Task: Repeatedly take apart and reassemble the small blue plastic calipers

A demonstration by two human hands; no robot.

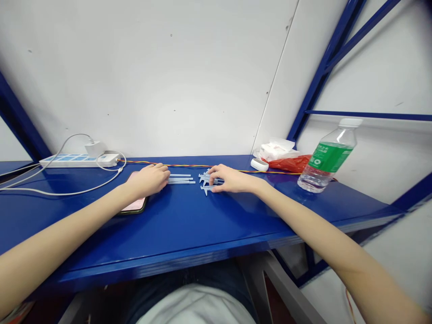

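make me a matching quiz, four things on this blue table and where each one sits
1 water bottle
2 power strip
3 phone
4 plain pale strips

a partly hidden under the left hand
b standing at the right end of the table
c far left, with a charger plugged in
d flat between the left hand and the right hand

Pairs: 1-b, 2-c, 3-a, 4-d

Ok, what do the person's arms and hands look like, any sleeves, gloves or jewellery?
Both arms are bare up to the picture's edges: no sleeve shows on the left forearm or the right forearm. The left hand and right hand wear no gloves, and no watch, bracelet or ring is visible. Nails are too small to judge.
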